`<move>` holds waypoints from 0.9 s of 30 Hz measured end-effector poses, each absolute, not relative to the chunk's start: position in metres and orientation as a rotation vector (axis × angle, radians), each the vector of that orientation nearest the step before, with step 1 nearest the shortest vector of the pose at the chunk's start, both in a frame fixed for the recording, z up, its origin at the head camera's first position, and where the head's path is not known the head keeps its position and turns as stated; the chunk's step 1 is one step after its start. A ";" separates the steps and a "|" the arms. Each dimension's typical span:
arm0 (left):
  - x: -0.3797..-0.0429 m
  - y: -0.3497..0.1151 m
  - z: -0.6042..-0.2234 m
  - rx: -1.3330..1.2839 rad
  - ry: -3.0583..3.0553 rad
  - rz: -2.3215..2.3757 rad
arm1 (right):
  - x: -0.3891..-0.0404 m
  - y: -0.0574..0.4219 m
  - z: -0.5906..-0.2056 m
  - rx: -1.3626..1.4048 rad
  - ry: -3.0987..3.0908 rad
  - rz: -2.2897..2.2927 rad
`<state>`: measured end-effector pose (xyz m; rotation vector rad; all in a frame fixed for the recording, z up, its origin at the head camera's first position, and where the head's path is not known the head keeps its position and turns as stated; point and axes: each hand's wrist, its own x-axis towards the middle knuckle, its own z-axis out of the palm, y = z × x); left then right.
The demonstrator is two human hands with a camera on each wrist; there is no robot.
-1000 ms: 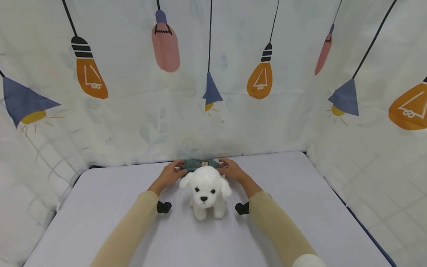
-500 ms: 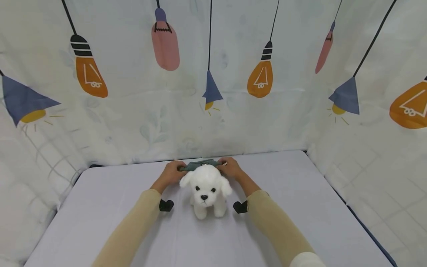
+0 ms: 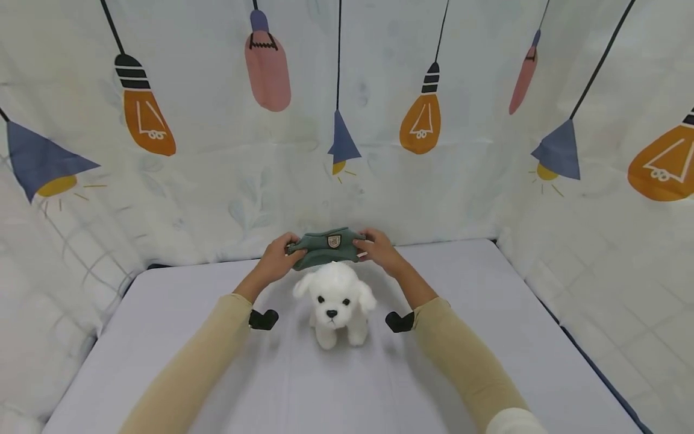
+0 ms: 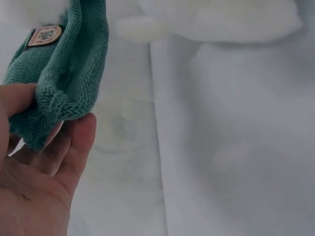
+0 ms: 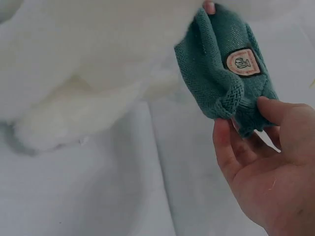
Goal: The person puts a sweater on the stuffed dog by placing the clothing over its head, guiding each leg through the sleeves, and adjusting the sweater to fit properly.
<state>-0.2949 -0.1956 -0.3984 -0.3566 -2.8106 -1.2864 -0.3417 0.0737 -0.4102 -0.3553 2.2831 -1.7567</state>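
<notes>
A small green knitted sweater (image 3: 320, 256) with a pale badge (image 3: 334, 242) on its front is stretched sideways, raised behind a white plush dog (image 3: 335, 289). My left hand (image 3: 275, 259) pinches one end of it, thumb (image 4: 19, 98) on top and fingers beneath. At the opposite end my right hand (image 3: 384, 251) grips the knit in the same way, as the right wrist view shows. The sweater's lower edge hangs close over the dog's head in the head view. The dog stands on its legs and faces the camera, its body mostly hidden behind its head.
A white-covered table (image 3: 217, 349) spreads around the dog. Behind it hangs a pale cloth wall (image 3: 244, 181) printed with lamps and bulbs, with further cloth at both sides. Black heart-shaped pieces (image 3: 264, 319) stick out at the wrists.
Both hands have lifted the sweater up from behind the dog's head and drawn it wider, so its badge now shows fully. The dog stays in place.
</notes>
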 end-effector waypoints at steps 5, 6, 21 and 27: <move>-0.289 -0.193 -0.371 -0.404 -2.736 -1.348 | -0.331 0.079 -0.377 -0.426 2.308 -1.795; -0.287 -0.193 -0.366 -0.418 -2.721 -1.353 | -0.329 0.080 -0.371 -0.448 2.312 -1.800; -0.248 -0.192 -0.325 -0.576 -2.709 -1.351 | -0.291 0.100 -0.328 -0.638 2.327 -1.781; -0.233 -0.195 -0.321 -0.655 -2.679 -1.330 | -0.280 0.108 -0.327 -0.800 2.312 -1.758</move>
